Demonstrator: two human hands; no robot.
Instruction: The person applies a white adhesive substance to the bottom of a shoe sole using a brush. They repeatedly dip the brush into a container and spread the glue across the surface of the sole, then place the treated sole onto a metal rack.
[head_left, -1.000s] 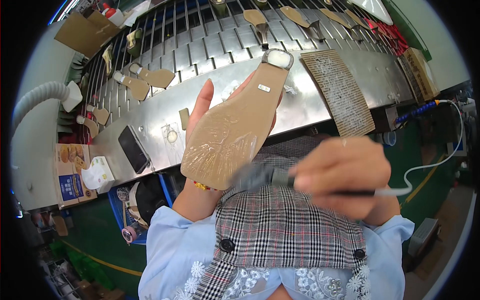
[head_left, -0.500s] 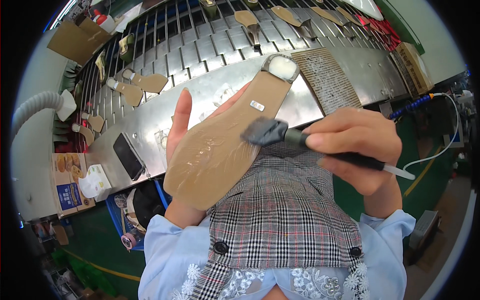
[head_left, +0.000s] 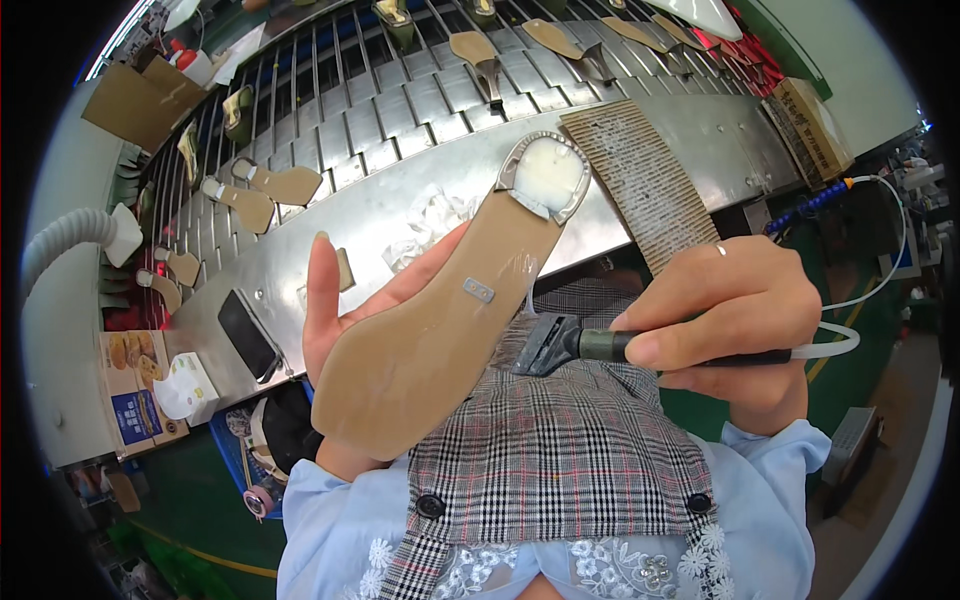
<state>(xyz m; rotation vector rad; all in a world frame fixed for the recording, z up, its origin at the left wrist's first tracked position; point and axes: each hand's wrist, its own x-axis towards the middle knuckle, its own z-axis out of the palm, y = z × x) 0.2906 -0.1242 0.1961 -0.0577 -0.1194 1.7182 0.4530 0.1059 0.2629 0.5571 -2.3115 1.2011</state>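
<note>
Steel makes up the long surface [head_left: 350,215], with a slatted rack [head_left: 345,130] along its far side. Before it, above the apron [head_left: 560,450], a tan sole [head_left: 415,340] lies tilted on the left hand [head_left: 322,325], its wide end toward the wearer and its whitish heel end pointing away. Fingers of that hand are stretched out beneath the sole, the thumb spread apart from them at its left edge. A small metal plate [head_left: 478,290] sits mid-sole, and a clear, shiny strand [head_left: 530,278] hangs at the right edge. Just beside that edge is the head of a dark brush [head_left: 600,345]; whether the bristles touch the sole, I cannot tell. The right hand [head_left: 725,310] has its fingers pinching the brush handle, which ends in a white tube [head_left: 825,348]. Beyond, crumpled tissue [head_left: 430,225] lies left of the heel and a ridged board [head_left: 645,170] right of it. Farther left are a phone [head_left: 248,333], then a tissue pack [head_left: 190,388]. More soles [head_left: 250,207] rest on the rack.
</note>
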